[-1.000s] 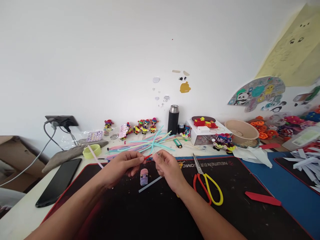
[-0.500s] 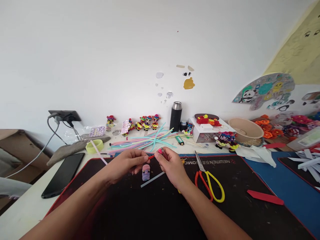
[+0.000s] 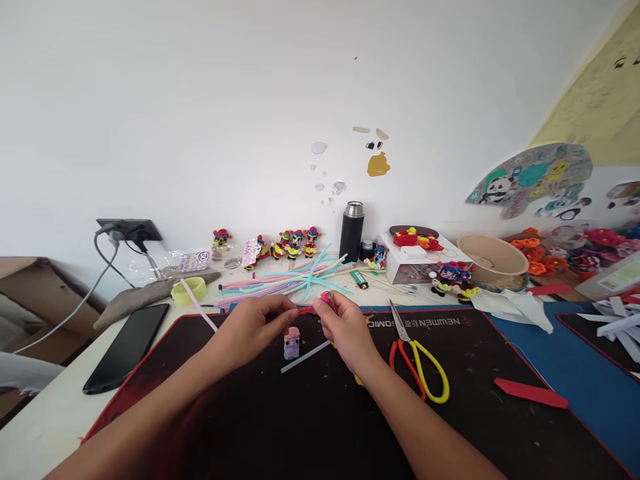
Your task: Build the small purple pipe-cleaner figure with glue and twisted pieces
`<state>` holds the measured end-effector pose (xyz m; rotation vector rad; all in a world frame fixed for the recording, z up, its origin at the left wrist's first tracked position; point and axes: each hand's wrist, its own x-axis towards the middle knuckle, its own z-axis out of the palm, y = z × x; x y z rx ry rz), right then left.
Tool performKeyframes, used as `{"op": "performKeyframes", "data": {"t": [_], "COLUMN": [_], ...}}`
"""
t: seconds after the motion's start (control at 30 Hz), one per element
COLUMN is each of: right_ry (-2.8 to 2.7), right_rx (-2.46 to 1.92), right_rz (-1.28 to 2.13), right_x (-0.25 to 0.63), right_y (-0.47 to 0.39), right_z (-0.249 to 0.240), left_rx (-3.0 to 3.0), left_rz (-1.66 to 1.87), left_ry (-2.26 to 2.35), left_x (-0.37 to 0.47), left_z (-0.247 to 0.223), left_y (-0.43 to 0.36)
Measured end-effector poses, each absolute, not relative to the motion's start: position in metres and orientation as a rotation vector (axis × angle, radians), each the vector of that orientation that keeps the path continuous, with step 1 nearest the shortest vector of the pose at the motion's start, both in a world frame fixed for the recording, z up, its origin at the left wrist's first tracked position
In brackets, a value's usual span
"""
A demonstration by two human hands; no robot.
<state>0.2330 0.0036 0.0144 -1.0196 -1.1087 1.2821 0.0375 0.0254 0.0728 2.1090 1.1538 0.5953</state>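
Note:
My left hand (image 3: 260,327) is closed, thumb and forefinger pinching one end of a short red pipe cleaner (image 3: 305,309). The strip spans the small gap to my right hand (image 3: 345,328), whose fingers are closed around a small pink-red piece (image 3: 326,296) with a greyish end; its kind is not clear. Just below the hands, a little pink-and-purple fuzzy figure (image 3: 291,344) stands on the black mat (image 3: 300,427). A pale grey-blue strip (image 3: 305,357) lies beside it, partly hidden by my right hand. Scissors (image 3: 413,353) with red and yellow handles rest open to the right.
Behind the mat lie loose pastel pipe cleaners (image 3: 285,280), a green lighter (image 3: 359,279), a black flask (image 3: 353,233) and several small figures (image 3: 297,245). A phone (image 3: 125,350) lies left. A red strip (image 3: 531,393), white paper (image 3: 513,311) and a beige bowl (image 3: 493,255) are right.
My left fingers have shifted slightly and curl over more at the pinch. Both hands stay close together with the red pipe cleaner between them. The view has tilted a little.

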Motion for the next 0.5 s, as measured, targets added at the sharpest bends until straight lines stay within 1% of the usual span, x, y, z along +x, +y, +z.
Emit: {"op": "performKeyframes", "data": {"t": [0.13, 0.5], "right_ry": [-1.031, -1.17], "right_rx": [-0.921, -0.879], "right_rz": [1.361, 1.489], "right_x": [0.231, 0.223], "right_y": [0.003, -0.004], "right_z": [0.018, 0.022], "left_rx": [1.971, 1.721], "left_rz": [0.603, 0.626], "left_ry": [1.219, 1.065], "left_x": [0.034, 0.03], "left_z": [0.074, 0.076], "left_y": [0.031, 0.039]}}
